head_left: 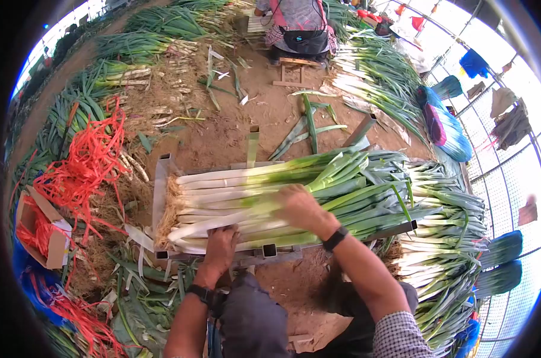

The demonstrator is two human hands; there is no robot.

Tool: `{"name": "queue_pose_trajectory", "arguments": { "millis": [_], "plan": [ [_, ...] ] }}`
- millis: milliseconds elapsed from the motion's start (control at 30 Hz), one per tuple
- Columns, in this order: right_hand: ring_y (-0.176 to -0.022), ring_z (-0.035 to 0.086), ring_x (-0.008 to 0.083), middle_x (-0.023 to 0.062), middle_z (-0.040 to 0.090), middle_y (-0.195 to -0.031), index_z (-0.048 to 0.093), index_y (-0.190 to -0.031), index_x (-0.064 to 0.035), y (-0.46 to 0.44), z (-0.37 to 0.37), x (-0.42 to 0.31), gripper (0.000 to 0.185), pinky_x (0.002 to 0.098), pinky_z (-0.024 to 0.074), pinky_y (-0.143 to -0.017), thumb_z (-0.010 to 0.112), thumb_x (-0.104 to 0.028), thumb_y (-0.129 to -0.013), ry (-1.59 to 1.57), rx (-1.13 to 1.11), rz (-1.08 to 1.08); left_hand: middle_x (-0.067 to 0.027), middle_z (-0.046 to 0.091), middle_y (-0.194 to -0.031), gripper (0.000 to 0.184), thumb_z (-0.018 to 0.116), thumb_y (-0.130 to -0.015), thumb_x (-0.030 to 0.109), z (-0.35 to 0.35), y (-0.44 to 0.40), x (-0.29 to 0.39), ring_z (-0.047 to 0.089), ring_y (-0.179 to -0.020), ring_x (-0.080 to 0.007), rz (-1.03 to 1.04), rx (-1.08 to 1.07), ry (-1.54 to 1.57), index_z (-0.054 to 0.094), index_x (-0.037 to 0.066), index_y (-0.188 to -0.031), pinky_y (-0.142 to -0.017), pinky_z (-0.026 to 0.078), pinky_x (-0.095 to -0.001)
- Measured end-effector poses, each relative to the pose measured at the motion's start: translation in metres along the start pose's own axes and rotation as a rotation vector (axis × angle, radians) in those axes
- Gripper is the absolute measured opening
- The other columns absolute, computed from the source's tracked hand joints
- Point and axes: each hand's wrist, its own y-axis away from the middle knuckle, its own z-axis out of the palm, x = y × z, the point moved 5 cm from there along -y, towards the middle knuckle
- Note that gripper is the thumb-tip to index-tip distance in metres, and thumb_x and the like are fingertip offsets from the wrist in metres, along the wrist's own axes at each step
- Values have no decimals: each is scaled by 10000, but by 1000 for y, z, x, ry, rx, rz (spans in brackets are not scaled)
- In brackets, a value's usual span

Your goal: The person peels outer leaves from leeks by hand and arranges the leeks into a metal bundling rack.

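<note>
A pile of long leeks (216,206) lies across a metal frame (161,197) in front of me, white stalks and roots to the left, green leaves to the right. My left hand (222,246) is at the near side of the pile, its fingers closed over the white stalk of a front leek. Over the middle of the pile, where white turns to green, is my right hand (305,210). Motion smears its fingers, so its grip cannot be made out. Dark bands circle both wrists.
Square metal posts (253,143) rise around the frame. Red plastic strips (94,155) lie at left beside a cardboard box (43,230). More leeks (443,256) are heaped at right. A person (297,30) sits on a low stool (299,71) farther back.
</note>
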Motion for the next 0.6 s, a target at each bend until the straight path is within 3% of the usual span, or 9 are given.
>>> {"name": "queue_pose_trajectory", "arguments": {
  "millis": [33,100,233,333,367,433,467,600],
  "plan": [
    [-1121,600,335,163,660,-1111,646,-1182,-60,3,-3,8,419,458,447,-1002,707,-313,-854,-20,-18,-17,-218,667,-1043,236,605,-923,178,-2,2,-3,586,-1082,-405,24,20,-12,696,-3,-1045,-1008,402,-515],
    [-1120,590,361,170,656,-1103,660,-1160,-62,0,0,23,391,474,447,-997,708,-289,-846,-65,-174,11,-198,660,-1052,195,581,-933,129,20,7,-28,571,-1080,-399,-85,-213,-72,682,15,-1056,-991,396,-505],
    [-1089,589,384,177,646,-1108,658,-1117,-60,-5,-52,15,347,470,459,-972,741,-224,-823,59,39,30,-176,607,-1091,224,597,-869,135,17,11,-16,547,-1099,-378,187,46,-249,646,41,-1067,-957,408,-498],
    [-1063,592,387,183,636,-1081,643,-1119,-43,9,-37,23,362,471,464,-952,756,-216,-821,-7,-67,188,-160,590,-1068,225,602,-856,122,-6,3,6,551,-1071,-375,50,65,-117,629,39,-1063,-945,416,-487],
    [-1039,596,383,178,629,-1032,668,-1068,-47,17,-29,26,311,477,470,-912,757,-224,-828,-187,-21,186,-157,588,-1069,224,602,-858,110,-7,1,9,550,-1064,-375,57,80,-108,627,37,-1067,-947,416,-486],
    [-1014,602,371,170,628,-993,697,-972,-55,23,-26,22,229,479,476,-880,760,-207,-813,-200,-12,172,-150,584,-1072,223,601,-861,88,-9,4,10,548,-1050,-374,65,109,-94,621,33,-1076,-952,416,-482],
    [-1008,602,368,166,630,-977,703,-947,-60,23,-21,24,211,478,477,-877,762,-205,-806,-205,-18,167,-168,597,-1054,233,617,-870,96,-11,6,12,572,-1003,-380,122,191,-125,621,0,-1083,-885,454,-482],
    [-986,600,358,151,633,-919,716,-906,-68,12,-13,17,183,469,480,-869,766,-194,-783,-278,-24,108,-174,602,-1086,240,594,-876,77,-14,5,16,571,-1029,-391,96,156,-124,622,1,-1103,-901,454,-498]
  ]
}}
